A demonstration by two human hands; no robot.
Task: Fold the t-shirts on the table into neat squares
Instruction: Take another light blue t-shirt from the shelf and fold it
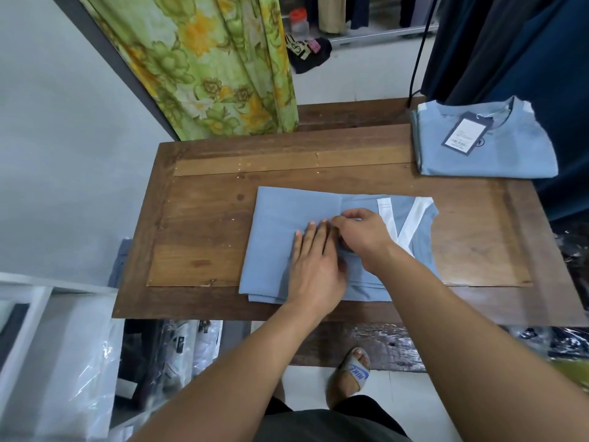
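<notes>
A light blue t-shirt (280, 224) with white stripes lies partly folded into a long rectangle on the wooden table (204, 224). My left hand (314, 263) rests flat on its middle, fingers together and pointing away from me. Touching it on the right, my right hand (360, 234) pinches the shirt's fabric between thumb and fingers beside the white stripes. A second light blue t-shirt (497, 151) sits folded into a square at the table's far right corner, with a hang tag (465, 132) on its chest.
A green floral curtain (207, 65) hangs behind the table's far left. Dark garments (516, 43) hang at the far right. Plastic-wrapped packs (178, 352) lie on the floor below the table, a white shelf (28, 317) stands at left, and my sandalled foot (350, 374) shows under the edge.
</notes>
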